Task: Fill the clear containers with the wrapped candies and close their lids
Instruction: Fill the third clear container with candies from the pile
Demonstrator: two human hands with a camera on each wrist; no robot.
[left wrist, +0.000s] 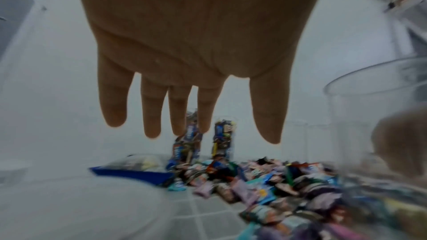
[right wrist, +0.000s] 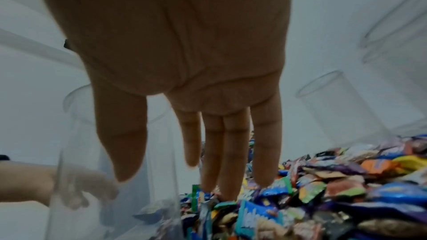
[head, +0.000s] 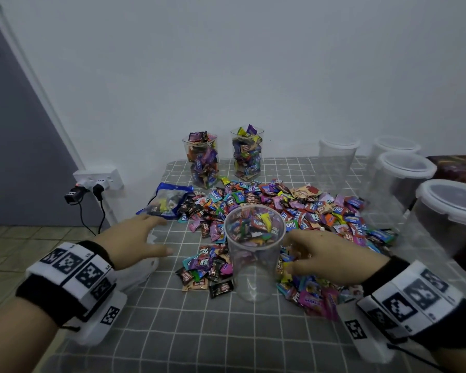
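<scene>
An empty clear container (head: pixel 254 265) stands open at the table's near middle, in front of a wide pile of wrapped candies (head: pixel 301 208). My left hand (head: pixel 159 236) hovers left of it with fingers spread and straight (left wrist: pixel 221 134), holding nothing. Beneath that hand lies a pale lid (head: pixel 141 274). My right hand (head: pixel 291 251) reaches down just right of the container (right wrist: pixel 110 180); its straight fingertips (right wrist: pixel 231 185) touch the candies there and grip none. At the back stand two filled, lidless containers (head: pixel 201 162) (head: pixel 247 157).
A blue candy bag (head: pixel 167 201) lies at the pile's left end. Several empty lidded containers (head: pixel 404 181) line the right side, the nearest (head: pixel 449 219) by the right edge. The grey checked cloth (head: pixel 199 332) covers the table. A wall socket with plugs (head: pixel 97 181) sits at the left.
</scene>
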